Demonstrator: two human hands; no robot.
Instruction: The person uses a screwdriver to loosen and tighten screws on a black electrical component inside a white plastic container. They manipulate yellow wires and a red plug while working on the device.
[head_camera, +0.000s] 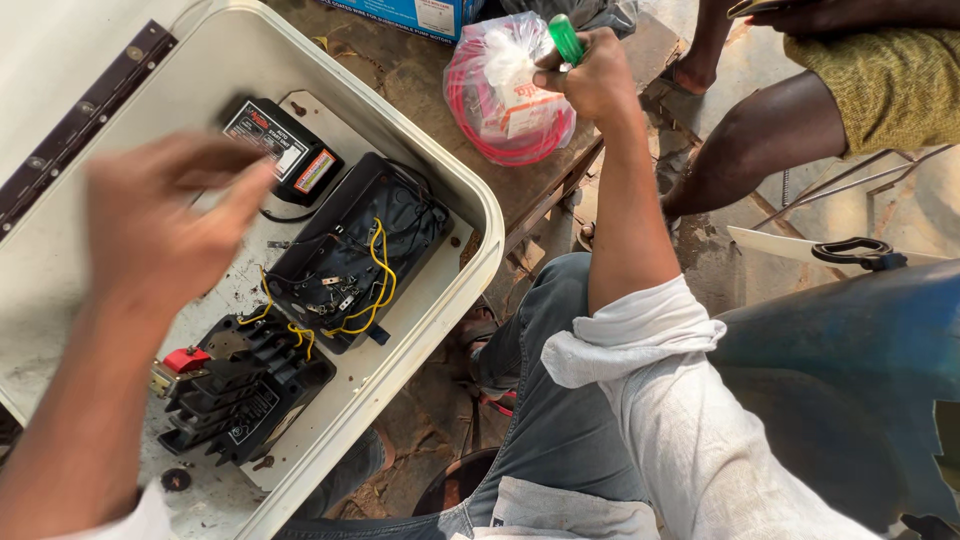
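Bag of red wire just left of the right hand, blue carton beyond, another person's legs to its right, blue casing nearer.

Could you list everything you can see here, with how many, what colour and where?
enclosure box: one, white, open, left half of view
hinge: one, dark, top left on the lid
black modules: three, inside the box
yellow wires: several, over the middle module
red button: one, on the lowest module
plastic bag: one, clear, holding red coiled wire, top centre
tool handle: one, green, in the right hand
another person's legs: top right
left hand: blurred, above the box
right hand: gripping the handle
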